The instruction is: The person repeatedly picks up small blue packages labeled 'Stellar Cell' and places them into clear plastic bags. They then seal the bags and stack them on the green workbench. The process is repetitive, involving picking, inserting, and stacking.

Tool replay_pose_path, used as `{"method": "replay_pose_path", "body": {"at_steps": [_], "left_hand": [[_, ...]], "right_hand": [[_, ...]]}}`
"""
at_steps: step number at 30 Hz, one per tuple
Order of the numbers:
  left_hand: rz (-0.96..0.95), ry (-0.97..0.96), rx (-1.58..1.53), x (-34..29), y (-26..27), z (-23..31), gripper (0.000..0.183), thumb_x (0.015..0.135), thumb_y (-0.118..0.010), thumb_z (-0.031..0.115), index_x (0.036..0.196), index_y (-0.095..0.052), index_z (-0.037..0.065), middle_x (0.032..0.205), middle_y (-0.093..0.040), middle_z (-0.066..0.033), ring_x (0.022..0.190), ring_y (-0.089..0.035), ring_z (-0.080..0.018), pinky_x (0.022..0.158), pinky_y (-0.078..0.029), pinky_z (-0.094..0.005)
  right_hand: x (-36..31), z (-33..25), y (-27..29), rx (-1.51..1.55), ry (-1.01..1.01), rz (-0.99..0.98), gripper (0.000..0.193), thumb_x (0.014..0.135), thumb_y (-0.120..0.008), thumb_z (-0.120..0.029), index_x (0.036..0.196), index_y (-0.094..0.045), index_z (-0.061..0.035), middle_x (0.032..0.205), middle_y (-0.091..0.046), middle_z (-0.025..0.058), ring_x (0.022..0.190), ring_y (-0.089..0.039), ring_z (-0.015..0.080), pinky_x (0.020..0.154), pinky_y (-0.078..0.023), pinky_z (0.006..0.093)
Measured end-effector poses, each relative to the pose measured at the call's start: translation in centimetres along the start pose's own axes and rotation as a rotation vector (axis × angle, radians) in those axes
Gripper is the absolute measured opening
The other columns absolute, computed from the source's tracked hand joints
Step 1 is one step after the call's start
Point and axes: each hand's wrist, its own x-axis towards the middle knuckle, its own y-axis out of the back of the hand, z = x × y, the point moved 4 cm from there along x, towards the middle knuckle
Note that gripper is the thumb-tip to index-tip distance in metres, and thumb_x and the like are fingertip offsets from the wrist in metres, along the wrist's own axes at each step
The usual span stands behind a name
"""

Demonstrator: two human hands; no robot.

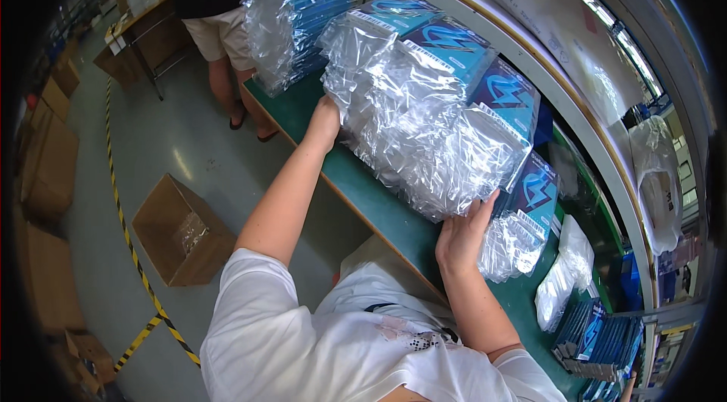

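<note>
Several stacks of blue flat packages in clear plastic bags (409, 99) stand side by side on the green table (360, 175), their loose crinkled bag ends facing me. My left hand (326, 123) is pressed to the left end of these stacks, its fingers partly hidden behind the plastic. At the right end my right hand (462, 239) grips the bags' lower corner, thumb and fingers against the plastic. A shorter stack of the same bagged packages (534, 197) stands just right of it.
A taller bagged stack (303, 23) stands at the far left table end, near a person (216, 8). White plastic bags (568, 265) and blue packages (594, 341) lie at the right. A shelf (530, 46) runs behind. On the floor is an open cardboard box (178, 239).
</note>
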Motion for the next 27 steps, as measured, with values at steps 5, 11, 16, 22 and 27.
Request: {"method": "replay_pose_path", "body": {"at_steps": [5, 11, 16, 22, 27], "left_hand": [[-0.015, -0.033, -0.025, 0.5, -0.2, -0.1, 0.041, 0.091, -0.05, 0.033, 0.112, -0.056, -0.002, 0.104, -0.061, -0.0082, 0.094, -0.055, -0.0173, 0.084, -0.042, -0.03], [0.012, -0.082, -0.045, 2.1, 1.6, -0.1, 0.037, 0.082, -0.065, 0.024, 0.108, -0.058, -0.002, 0.098, -0.061, -0.0071, 0.089, -0.055, -0.016, 0.079, -0.043, -0.0299], [0.027, -0.038, 0.004, 2.6, 2.4, 1.1, 0.041, 0.089, -0.055, 0.024, 0.122, -0.049, 0.001, 0.112, -0.056, -0.0071, 0.101, -0.052, -0.0176, 0.09, -0.04, -0.0324], [-0.013, -0.059, 0.101, 4.6, 4.2, 1.2, 0.04, 0.092, -0.05, 0.019, 0.127, -0.045, 0.001, 0.116, -0.055, -0.0081, 0.105, -0.052, -0.0193, 0.091, -0.041, -0.034], [0.0, -0.104, 0.04, 6.1, 5.4, 0.1, 0.039, 0.091, -0.051, 0.021, 0.125, -0.046, 0.002, 0.116, -0.055, -0.0089, 0.107, -0.053, -0.0215, 0.093, -0.041, -0.0364]], "right_hand": [[-0.2, -0.1, -1.0, -0.035, 0.058, -0.074, 0.068, 0.095, -0.037, -0.051, 0.141, -0.025, -0.0025, 0.146, -0.028, 0.0097, 0.134, -0.026, 0.0211, 0.111, -0.013, 0.0359], [0.3, 0.9, -2.2, -0.033, 0.021, -0.124, 0.059, 0.097, -0.038, -0.044, 0.137, -0.033, -0.0015, 0.142, -0.036, 0.0082, 0.13, -0.03, 0.0195, 0.109, -0.017, 0.0351], [1.1, 1.8, -3.1, -0.063, 0.02, -0.195, 0.058, 0.098, -0.035, -0.044, 0.139, -0.032, -0.0042, 0.144, -0.032, 0.0091, 0.132, -0.027, 0.0218, 0.109, -0.016, 0.0402], [2.1, 2.9, -4.5, -0.034, 0.016, -0.232, 0.06, 0.097, -0.037, -0.046, 0.139, -0.031, -0.0026, 0.143, -0.034, 0.0091, 0.13, -0.03, 0.0212, 0.107, -0.02, 0.0389], [2.8, 3.8, -4.7, -0.031, 0.022, -0.256, 0.059, 0.097, -0.036, -0.045, 0.139, -0.03, -0.0044, 0.142, -0.033, 0.0077, 0.129, -0.03, 0.02, 0.107, -0.021, 0.0377]]}}
